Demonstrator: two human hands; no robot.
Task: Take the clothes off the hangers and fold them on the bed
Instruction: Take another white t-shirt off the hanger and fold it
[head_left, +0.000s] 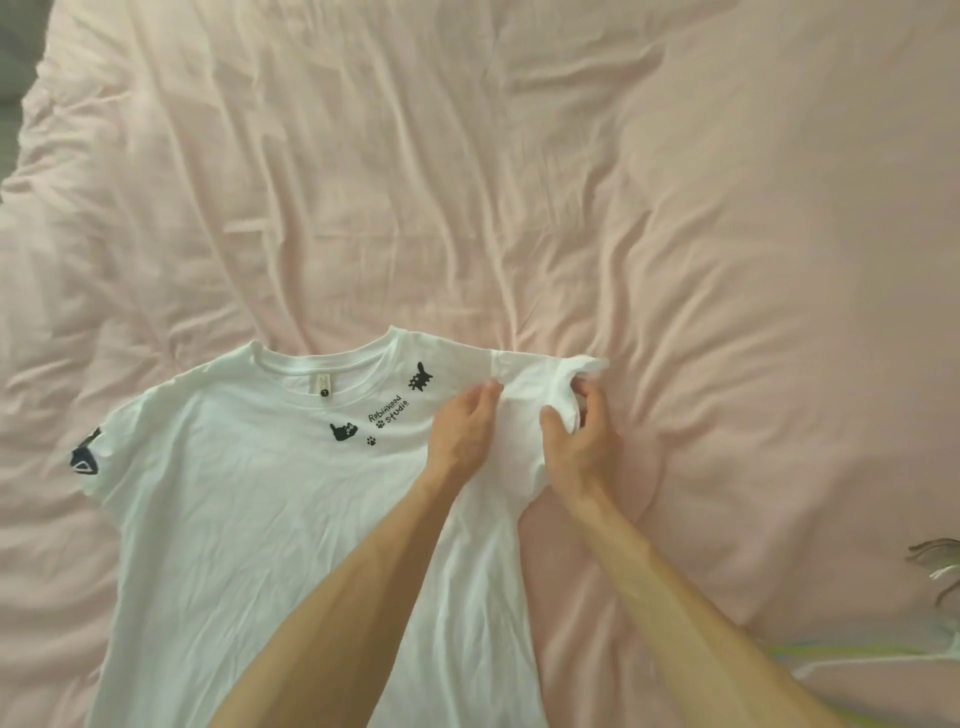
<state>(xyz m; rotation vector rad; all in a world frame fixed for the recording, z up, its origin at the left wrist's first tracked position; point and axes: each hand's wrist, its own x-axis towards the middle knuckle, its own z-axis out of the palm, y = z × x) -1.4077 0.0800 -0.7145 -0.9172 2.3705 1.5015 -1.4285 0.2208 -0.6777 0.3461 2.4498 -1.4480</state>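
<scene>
1 T-shirt | wrinkled pink bed | left hand presses it | right hand grips sleeve

Soft even daylight, mildly blurred edges

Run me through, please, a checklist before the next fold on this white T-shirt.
1. T-shirt off its hanger, lying on the bed cover: ok.
2. Body spread, print side up, only light wrinkles: ok.
3. Bunched sleeve smoothed flat: not ok; the right hand grips it crumpled.
4. Left hand steadying the shoulder: it rests on the fabric beside the seam; whether it pinches, cannot tell.
5. Other sleeve laid out flat: ok.
6. Hem straight: cannot tell; it runs out of view.
</scene>
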